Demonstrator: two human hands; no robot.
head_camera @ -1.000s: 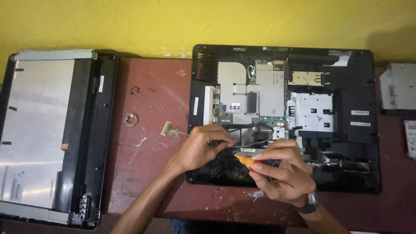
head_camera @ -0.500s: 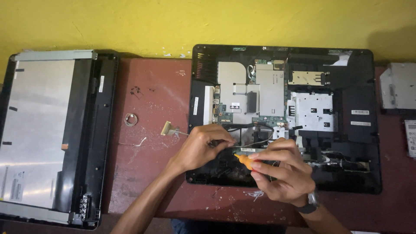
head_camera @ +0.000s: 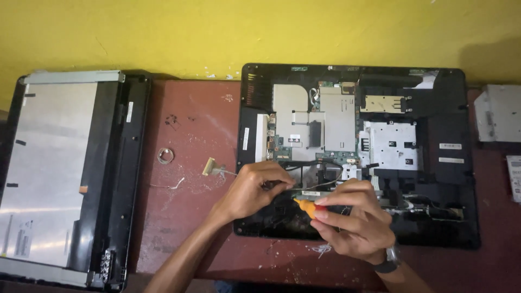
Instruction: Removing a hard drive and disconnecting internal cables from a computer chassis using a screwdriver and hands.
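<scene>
Opened all-in-one computer chassis (head_camera: 358, 157) lies at the desk's (head_camera: 190, 141) back-right, a screw near its front edge being worked.
Right hand (head_camera: 350, 225) has its fingers closed round an orange-handled screwdriver (head_camera: 306, 206); left hand (head_camera: 255, 187), fingers curled, steadies the part by the tip. Judged next: keep the tip seated, turn squarely.

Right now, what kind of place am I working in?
Probably a small electronics repair bench: an opened all-in-one computer chassis with its boards bare, a detached screen panel beside it, and a worn red table against a yellow wall.
</scene>
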